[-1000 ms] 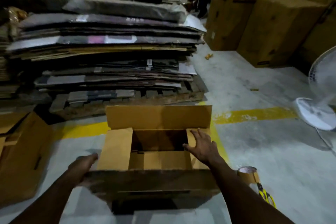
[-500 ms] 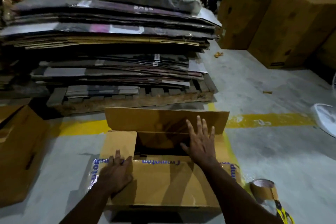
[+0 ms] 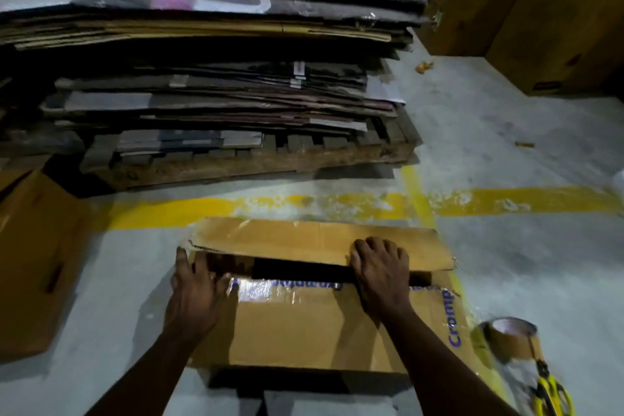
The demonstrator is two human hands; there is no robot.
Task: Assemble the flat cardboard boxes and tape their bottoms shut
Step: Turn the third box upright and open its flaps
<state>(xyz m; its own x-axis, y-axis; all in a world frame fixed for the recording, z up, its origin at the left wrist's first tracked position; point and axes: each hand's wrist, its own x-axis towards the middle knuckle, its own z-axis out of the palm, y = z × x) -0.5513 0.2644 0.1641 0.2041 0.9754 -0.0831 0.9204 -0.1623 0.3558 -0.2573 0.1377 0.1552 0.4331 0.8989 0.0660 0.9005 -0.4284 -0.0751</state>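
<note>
Scissors and tape lay on the floor just right of the box — neither in hand. Under both hands, the box had its near flap folded flat. The left hand pressed that flap with fingers straight and released; the right hand had its fingers curled on the far flap, which tilted over a dark gap. By my reading the bottom was nearly shut but its seam was untaped — closing and taping were left. Beyond, a stack of flat cardboard on a pallet suggested more boxes to do.
</note>
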